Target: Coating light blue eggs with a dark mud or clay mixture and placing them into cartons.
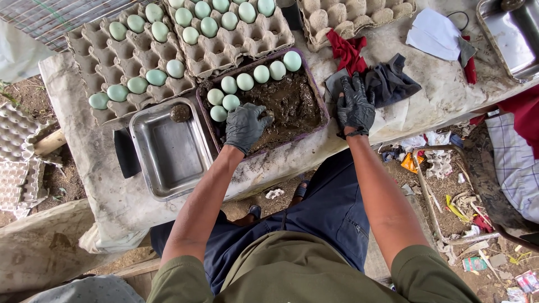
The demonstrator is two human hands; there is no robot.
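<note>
Both my hands wear black gloves. My left hand point(245, 125) reaches into a purple-rimmed tray point(319, 100) of dark mud and curls around a mud-coated lump point(268, 116). Several pale green eggs point(245, 82) lie in a row along the tray's far side. My right hand point(355, 105) rests flat, fingers spread, on a dark grey cloth point(389, 83) at the table's edge, right of the tray. A metal pan point(168, 150) left of the tray holds one mud-covered egg point(181, 113) in its far corner.
Cardboard egg trays point(140, 53) with several green eggs fill the far left; an empty one point(351, 14) sits behind. A red rag point(348, 50), white cloth point(433, 33) and second metal pan point(514, 36) lie right. Litter point(455, 196) covers the ground.
</note>
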